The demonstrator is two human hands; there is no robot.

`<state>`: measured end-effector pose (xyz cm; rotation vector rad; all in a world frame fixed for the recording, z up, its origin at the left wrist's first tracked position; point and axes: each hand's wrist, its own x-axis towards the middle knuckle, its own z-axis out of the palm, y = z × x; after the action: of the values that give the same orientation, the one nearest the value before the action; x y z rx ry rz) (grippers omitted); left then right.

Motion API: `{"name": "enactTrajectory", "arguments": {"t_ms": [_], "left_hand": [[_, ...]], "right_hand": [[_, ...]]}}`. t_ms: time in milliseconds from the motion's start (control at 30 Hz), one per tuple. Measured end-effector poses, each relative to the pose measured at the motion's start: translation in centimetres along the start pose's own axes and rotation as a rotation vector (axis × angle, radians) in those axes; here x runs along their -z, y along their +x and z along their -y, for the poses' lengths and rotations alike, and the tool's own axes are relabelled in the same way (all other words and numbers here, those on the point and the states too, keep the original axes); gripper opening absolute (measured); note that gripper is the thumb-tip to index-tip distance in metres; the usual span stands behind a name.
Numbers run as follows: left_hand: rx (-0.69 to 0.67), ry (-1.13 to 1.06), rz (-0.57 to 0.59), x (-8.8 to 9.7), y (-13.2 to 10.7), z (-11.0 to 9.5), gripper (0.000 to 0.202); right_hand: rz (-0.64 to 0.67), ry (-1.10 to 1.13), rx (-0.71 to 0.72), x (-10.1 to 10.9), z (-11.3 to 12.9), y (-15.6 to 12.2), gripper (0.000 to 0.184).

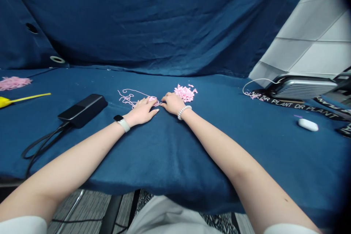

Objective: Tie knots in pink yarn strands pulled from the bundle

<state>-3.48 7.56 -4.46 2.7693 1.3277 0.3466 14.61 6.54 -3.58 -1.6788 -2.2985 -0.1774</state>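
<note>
My left hand (142, 111) lies flat on the blue cloth with its fingers stretched forward over a small tangle of pink yarn (126, 99). Loose strands curl out to the left of the fingers. Close beside it on the right, my right hand (173, 104) is closed, thumb and fingertips pinched at the yarn's right end; the pinched part is mostly hidden. Just past the right hand's knuckles sits a heap of short pink pieces (185, 93), with a few scattered around it.
On the left are a black box-shaped device (83, 109) with cables, a yellow tool (16, 101) and another pink pile (13, 83). To the right lie a white case (308, 124), a lettered black strap (296, 105) and a ribbed silver device (305, 89). Blue cloth (164, 22) hangs behind.
</note>
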Motion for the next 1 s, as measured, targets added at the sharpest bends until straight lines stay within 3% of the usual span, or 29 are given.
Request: {"name": "enactTrajectory", "arguments": {"t_ms": [267,533,633,733,833,900,1000], "left_hand": [[-0.024,0.004,0.028,-0.2,0.0,-0.1,0.063],[-0.012,-0.037,0.034,-0.2,-0.1,-0.2,0.067],[-0.013,-0.055,0.016,-0.1,-0.2,-0.4,0.068],[-0.017,-0.046,-0.006,-0.1,-0.3,-0.5,0.065],[-0.015,-0.095,-0.074,-0.1,-0.2,-0.6,0.052],[-0.016,-0.149,-0.134,0.0,0.0,-0.7,0.038],[-0.016,-0.182,-0.219,0.3,0.1,-0.6,0.029]], "right_hand": [[-0.086,0.018,-0.016,-0.3,0.7,-0.4,0.023],[-0.324,0.336,-0.149,0.3,0.0,1.1,0.025],[-0.378,0.594,-0.234,1.2,0.7,2.4,0.025],[-0.355,1.117,-0.373,2.6,1.9,3.3,0.028],[-0.322,1.504,-0.389,3.9,2.6,3.4,0.029],[-0.329,1.553,-0.343,4.5,2.4,3.1,0.027],[-0.338,1.409,-0.278,4.6,1.3,2.5,0.026]]}}
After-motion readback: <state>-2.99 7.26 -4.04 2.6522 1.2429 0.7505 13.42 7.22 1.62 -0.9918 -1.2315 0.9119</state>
